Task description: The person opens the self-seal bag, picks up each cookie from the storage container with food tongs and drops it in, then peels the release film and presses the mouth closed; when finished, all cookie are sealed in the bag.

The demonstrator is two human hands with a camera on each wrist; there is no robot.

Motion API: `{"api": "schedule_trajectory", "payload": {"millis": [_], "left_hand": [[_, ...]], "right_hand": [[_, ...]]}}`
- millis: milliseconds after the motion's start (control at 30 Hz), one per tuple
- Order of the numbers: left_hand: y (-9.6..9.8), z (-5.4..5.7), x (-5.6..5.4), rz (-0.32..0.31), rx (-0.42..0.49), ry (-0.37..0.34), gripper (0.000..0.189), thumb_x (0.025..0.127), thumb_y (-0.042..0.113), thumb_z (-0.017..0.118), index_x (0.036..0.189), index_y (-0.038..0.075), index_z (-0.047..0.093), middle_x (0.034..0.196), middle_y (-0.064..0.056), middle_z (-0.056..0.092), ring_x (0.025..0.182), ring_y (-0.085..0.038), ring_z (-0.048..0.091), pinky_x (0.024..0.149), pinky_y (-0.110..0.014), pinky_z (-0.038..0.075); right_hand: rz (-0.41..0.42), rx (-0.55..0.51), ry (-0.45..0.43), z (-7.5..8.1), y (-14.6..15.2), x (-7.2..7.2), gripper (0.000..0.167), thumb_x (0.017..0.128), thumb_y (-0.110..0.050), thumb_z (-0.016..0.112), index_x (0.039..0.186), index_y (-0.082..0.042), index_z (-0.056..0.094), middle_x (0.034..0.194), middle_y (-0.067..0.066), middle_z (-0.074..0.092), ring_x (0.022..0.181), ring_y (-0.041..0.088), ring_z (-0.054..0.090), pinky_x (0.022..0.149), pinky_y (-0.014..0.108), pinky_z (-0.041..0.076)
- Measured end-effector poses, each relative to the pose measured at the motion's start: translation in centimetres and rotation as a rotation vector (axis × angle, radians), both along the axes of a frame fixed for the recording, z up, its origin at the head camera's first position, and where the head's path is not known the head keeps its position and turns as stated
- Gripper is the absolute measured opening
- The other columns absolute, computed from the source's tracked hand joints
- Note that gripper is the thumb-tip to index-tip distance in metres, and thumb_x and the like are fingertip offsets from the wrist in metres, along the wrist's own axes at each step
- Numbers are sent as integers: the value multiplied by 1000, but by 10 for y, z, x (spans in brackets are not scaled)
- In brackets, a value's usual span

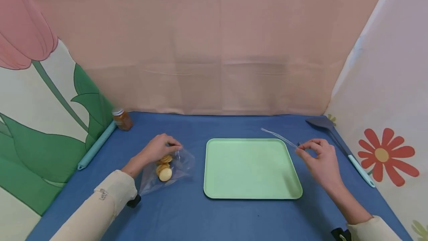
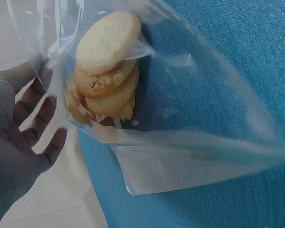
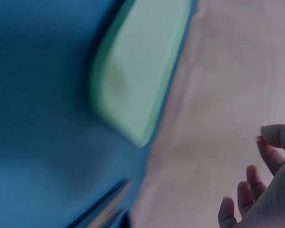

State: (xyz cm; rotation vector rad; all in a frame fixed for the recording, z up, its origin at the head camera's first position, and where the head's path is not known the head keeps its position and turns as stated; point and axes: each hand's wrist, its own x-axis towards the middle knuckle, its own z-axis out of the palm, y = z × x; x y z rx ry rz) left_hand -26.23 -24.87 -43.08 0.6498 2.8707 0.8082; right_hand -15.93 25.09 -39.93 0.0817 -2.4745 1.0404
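Observation:
My left hand (image 1: 160, 148) pinches the upper edge of a clear plastic bag (image 1: 184, 164) on the left of the blue cloth. Inside the bag lies a small pile of round, golden cookies (image 1: 165, 174), seen close up in the left wrist view, where the cookies (image 2: 107, 45) overlap each other. Over the right end of the pale green tray (image 1: 250, 168), my right hand (image 1: 319, 161) pinches a thin, clear strip (image 1: 279, 136) between thumb and forefinger. The strip points left, above the tray's far right corner. In the right wrist view it is too faint to make out.
At the back left stands a jar (image 1: 122, 119) with a silver lid and orange-brown contents, tilted slightly. A rolled teal sheet (image 1: 97, 146) runs along the left edge. Along the right edge lies a dark spatula (image 1: 337, 140) with a pale blue handle.

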Motion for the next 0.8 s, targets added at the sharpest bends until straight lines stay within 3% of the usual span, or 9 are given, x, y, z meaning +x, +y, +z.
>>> {"api": "schedule_trajectory", "payload": {"millis": [133, 333, 533, 733, 800], "left_hand": [[-5, -4, 2, -6, 21, -14, 23, 98, 36, 65, 113, 23, 78, 104, 11, 73, 99, -13, 61, 100, -53, 47], [-7, -3, 6, -18, 17, -2, 24, 98, 34, 65, 114, 21, 77, 103, 11, 73, 99, -15, 59, 94, -48, 49], [-4, -4, 4, -20, 6, -11, 21, 98, 33, 65, 112, 23, 78, 102, 12, 72, 98, -13, 57, 91, -45, 48], [2, -4, 2, -36, -1, 4, 18, 98, 31, 65, 110, 25, 78, 102, 11, 73, 93, -12, 55, 80, -37, 47], [3, -5, 0, -42, -1, 5, 18, 98, 31, 65, 110, 25, 78, 103, 11, 73, 93, -11, 55, 83, -39, 48]], "right_hand": [[-141, 53, -104, -15, 19, -7, 23, 95, -18, 67, 95, 4, 75, 116, 25, 54, 116, 46, 40, 82, 54, 33], [-262, 171, -259, -38, 36, -22, 27, 94, -21, 64, 97, 3, 75, 120, 28, 52, 113, 51, 39, 84, 68, 33], [-243, 256, -373, -55, 43, -27, 24, 91, -18, 58, 89, -2, 76, 120, 31, 52, 115, 56, 36, 81, 72, 30], [-201, 345, -421, -61, 47, -22, 21, 88, -14, 60, 81, -3, 76, 110, 29, 53, 102, 50, 37, 76, 68, 30], [-199, 363, -436, -61, 48, -20, 20, 87, -15, 60, 79, -4, 75, 110, 28, 53, 100, 49, 37, 76, 68, 30]]}}
